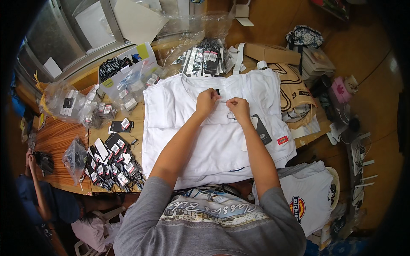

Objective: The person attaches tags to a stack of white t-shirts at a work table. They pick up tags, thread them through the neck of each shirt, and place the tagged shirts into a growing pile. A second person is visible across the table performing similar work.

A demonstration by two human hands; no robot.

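A white T-shirt (188, 141) lies spread on top of a stack of white shirts in front of me. At its neckline my left hand (207, 102) is closed in a pinch beside the small black neck label (217, 91); what its fingertips hold is too small to make out. Just to the right, my right hand (239, 109) pinches the thin dark cord of a hang tag. A short pale bit shows between the two hands. The black hang tag (262, 133) rests on the shirt under my right forearm, near a small red patch (282, 140).
Loose black tags (113, 164) are heaped left of the shirts; bagged tags (207, 57) lie behind. A white box (128, 68) stands back left, a tan bag (294, 87) back right. More white shirts (309, 187) sit lower right. Another person's hands (30, 162) hold tags at far left.
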